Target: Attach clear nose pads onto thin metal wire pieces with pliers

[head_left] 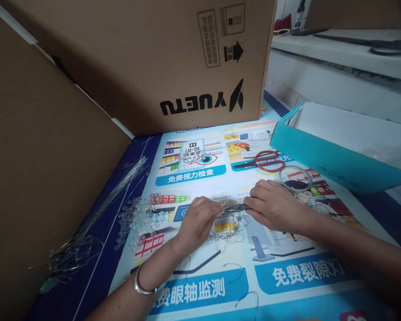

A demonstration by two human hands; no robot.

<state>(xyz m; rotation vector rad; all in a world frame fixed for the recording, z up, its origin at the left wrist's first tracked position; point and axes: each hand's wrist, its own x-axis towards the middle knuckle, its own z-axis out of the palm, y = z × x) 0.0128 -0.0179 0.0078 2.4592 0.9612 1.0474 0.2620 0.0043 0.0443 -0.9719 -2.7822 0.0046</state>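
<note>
Close to the middle of the head view, my right hand (pixel 274 206) is wrapped around a pair of pliers (pixel 236 208), whose jaws point left. My left hand (pixel 198 222), with a silver bangle (pixel 143 285) on its wrist, pinches a thin wire (pixel 224 203) at the tips of the jaws. The left fingertips hide most of that wire. Just below the jaws lies a loose tangle of thin wires with clear beads (pixel 232 232). Short bent wires (pixel 247 295) lie nearer to me.
Clear beads (pixel 143 218) are heaped at left, beside a bundle of long wires (pixel 116 191). Red-handled scissors (pixel 265 162) and a wire coil (pixel 296 178) lie beyond my right hand. A teal box (pixel 327 160) stands at right; a large cardboard box (pixel 147 58) walls the back and left.
</note>
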